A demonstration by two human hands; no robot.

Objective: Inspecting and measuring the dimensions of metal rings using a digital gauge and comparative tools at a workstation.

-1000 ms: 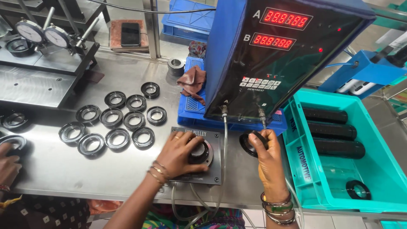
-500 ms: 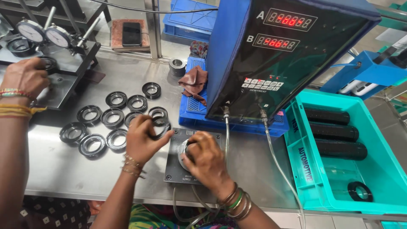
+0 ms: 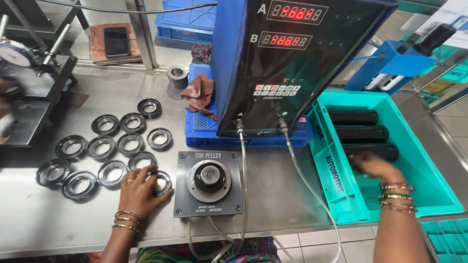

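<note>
Steel tabletop point(image 3: 292, 180): bare strip runs along the near edge in front of the gauge fixture; more open surface between fixture and teal bin.

Readout box point(image 3: 292, 63), black face in a blue housing, stands on a blue crate point(image 3: 204, 129); its top is cut off by the frame. Two hoses drop from it over the near tabletop edge.

Teal bin point(image 3: 336, 170) at right overhangs the tabletop edge; black cylinders point(image 3: 358, 132) lie inside, the nearest one partly hidden by the right hand.

Gauge fixture point(image 3: 209, 182): grey plate, central plug bare.

Black rings point(image 3: 117, 141), about a dozen, lie flat in loose rows left of the fixture.

Left hand point(image 3: 139, 187): palm down, fingers spread over the ring point(image 3: 163, 181) just beside the fixture; ring mostly covered, grasp cannot be told.

Right hand point(image 3: 373, 164): inside the bin, fingers curled against the nearest cylinder; whether it grips is unclear. Hands well apart.
</note>
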